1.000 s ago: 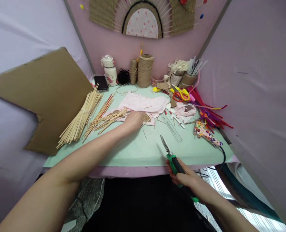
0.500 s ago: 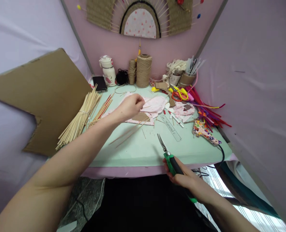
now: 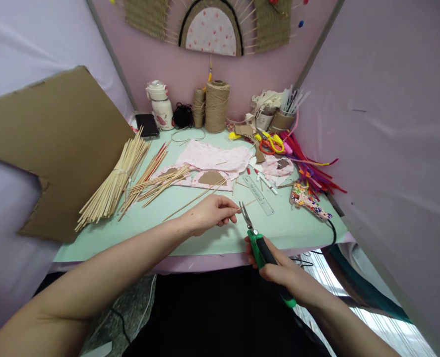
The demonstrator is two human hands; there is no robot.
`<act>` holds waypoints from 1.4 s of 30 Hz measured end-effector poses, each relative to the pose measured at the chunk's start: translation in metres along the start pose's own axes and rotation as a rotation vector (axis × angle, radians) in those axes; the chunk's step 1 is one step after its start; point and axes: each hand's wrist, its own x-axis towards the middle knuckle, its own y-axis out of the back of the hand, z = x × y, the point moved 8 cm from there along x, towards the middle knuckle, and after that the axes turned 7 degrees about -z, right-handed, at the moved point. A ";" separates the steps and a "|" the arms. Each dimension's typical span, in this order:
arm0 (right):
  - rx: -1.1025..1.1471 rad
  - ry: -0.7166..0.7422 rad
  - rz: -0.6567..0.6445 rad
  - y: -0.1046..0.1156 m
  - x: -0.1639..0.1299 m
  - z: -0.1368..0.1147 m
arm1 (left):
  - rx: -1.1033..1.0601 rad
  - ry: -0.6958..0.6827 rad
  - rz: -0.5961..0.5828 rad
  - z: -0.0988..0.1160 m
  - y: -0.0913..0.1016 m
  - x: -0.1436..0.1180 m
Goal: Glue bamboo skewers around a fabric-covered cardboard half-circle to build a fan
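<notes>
My left hand point(image 3: 215, 214) is closed in a pinch on a thin wooden stick point(image 3: 250, 202), whose end sticks out past the fingertips. The stick lies at the blades of the green and black pruning shears point(image 3: 259, 243); the blades look slightly parted. My right hand point(image 3: 275, 265) is wrapped round the shears' handles at the table's front edge. Behind my left hand, two thin sticks point(image 3: 190, 202) lie slantwise on the table. Pink patterned fabric point(image 3: 214, 157) lies further back with cardboard half-circles point(image 3: 212, 177) beside it.
Bundled sticks point(image 3: 111, 183) and looser sticks point(image 3: 160, 183) lie at left, by a large cardboard sheet point(image 3: 63, 144). A ruler point(image 3: 260, 196), scissors point(image 3: 272, 144), pipe cleaners point(image 3: 312, 168) and a glue gun point(image 3: 309, 202) lie right. Twine spools point(image 3: 217, 106) and a bottle point(image 3: 160, 105) stand behind.
My left hand has come from over the fabric toward me and right, bringing a stick to the shears' blades. My right hand still holds the shears in nearly the same place.
</notes>
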 end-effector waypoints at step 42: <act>-0.079 -0.099 0.024 0.007 0.000 0.013 | 0.087 0.048 -0.026 -0.017 -0.005 0.008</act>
